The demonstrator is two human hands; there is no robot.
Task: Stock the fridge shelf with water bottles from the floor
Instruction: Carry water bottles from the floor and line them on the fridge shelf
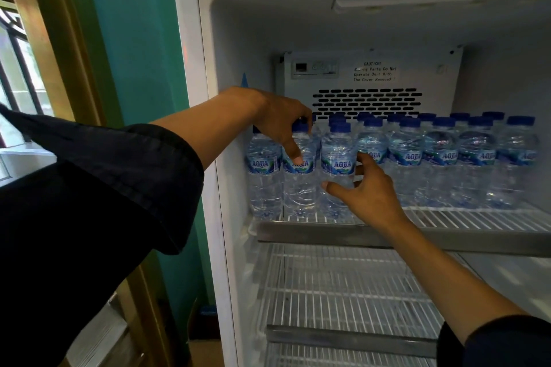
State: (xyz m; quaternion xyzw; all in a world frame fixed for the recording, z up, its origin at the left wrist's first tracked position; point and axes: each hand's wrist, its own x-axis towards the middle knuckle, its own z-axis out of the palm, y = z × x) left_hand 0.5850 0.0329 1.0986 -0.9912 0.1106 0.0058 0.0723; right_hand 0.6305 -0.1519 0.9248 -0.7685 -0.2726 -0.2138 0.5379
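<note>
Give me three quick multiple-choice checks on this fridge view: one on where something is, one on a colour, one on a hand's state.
1. Where do the water bottles stand?
A. on the upper wire shelf
B. on the lower wire shelf
C. on the floor

2. What colour are the bottle caps?
A. white
B. blue
C. red

3. What is the left hand doing?
A. hanging idle, away from the bottles
B. pressing the vent grille
C. gripping a bottle from above

Answers: 1 A, the rows stand on the upper wire shelf, while the lower wire shelf holds none. 2 B, every cap is blue. 3 C, its fingers curl down round the second bottle from the left.
</note>
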